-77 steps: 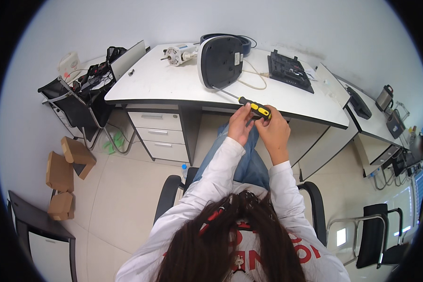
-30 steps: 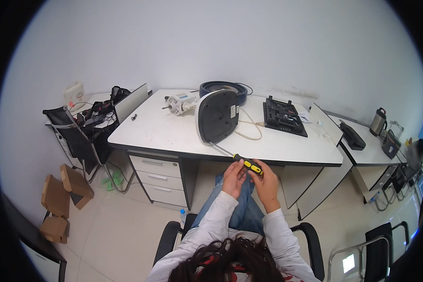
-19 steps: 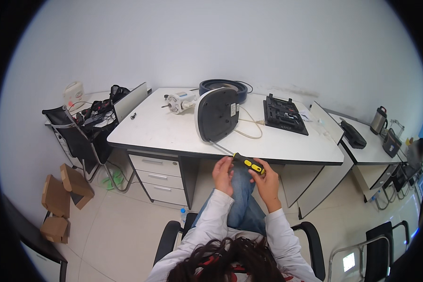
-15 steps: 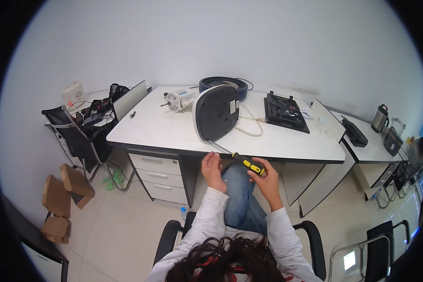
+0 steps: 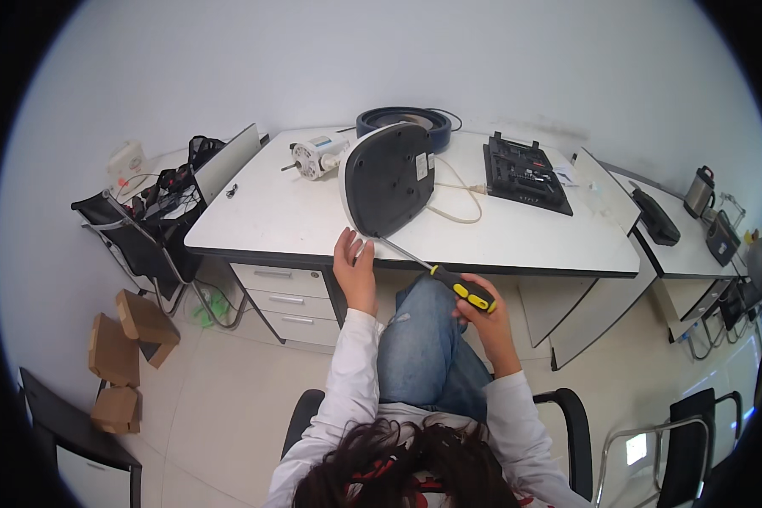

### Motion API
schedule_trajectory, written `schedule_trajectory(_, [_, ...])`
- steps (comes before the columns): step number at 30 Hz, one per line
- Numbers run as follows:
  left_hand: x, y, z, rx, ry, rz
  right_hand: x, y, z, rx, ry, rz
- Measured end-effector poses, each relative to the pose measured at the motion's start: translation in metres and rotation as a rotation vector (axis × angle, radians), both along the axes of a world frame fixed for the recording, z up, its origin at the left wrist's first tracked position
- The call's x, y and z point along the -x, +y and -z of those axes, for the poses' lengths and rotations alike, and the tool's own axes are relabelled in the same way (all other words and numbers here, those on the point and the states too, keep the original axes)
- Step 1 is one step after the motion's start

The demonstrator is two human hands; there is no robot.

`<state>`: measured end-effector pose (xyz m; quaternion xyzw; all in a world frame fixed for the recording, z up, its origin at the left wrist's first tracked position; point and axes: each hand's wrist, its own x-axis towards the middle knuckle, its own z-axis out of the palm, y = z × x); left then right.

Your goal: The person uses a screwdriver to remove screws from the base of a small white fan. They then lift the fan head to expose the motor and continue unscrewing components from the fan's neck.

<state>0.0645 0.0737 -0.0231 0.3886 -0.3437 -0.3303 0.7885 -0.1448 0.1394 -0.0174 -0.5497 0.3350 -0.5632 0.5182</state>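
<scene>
The screwdriver [image 5: 464, 289] pairs a shiny metal shaft with a matt plastic grip (rather rubbery-looking). The base [image 5: 391, 182] is matt black plastic within smooth white plastic; the desk [image 5: 262, 212] looks smooth, the boxes [image 5: 114, 349] dull cardboard, the jeans [image 5: 423, 360] denim.

The screwdriver handle [image 5: 465, 289] is black and yellow; the base underside [image 5: 391, 182] black, its rim [image 5: 346, 193] white; the jeans [image 5: 419, 351] blue.

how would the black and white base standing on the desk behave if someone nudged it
The black and white base could tip fairly easily, as it stands on edge rather than flat. Its smooth, evenly curved form looks rigid, so it would probably hardly flex. The white motor housing to its left seems joined to it and might move along.
</scene>
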Motion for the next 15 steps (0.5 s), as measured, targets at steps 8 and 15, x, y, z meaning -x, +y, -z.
schedule_trajectory(8, [-0.004, -0.019, -0.010, -0.053, -0.199, -0.140, 0.034, -0.003, -0.003, -0.030, -0.334, 0.132])
schedule_trajectory(15, [-0.015, -0.051, -0.030, 0.039, -0.252, -0.028, 0.054, -0.027, 0.010, -0.139, -0.860, 0.359])
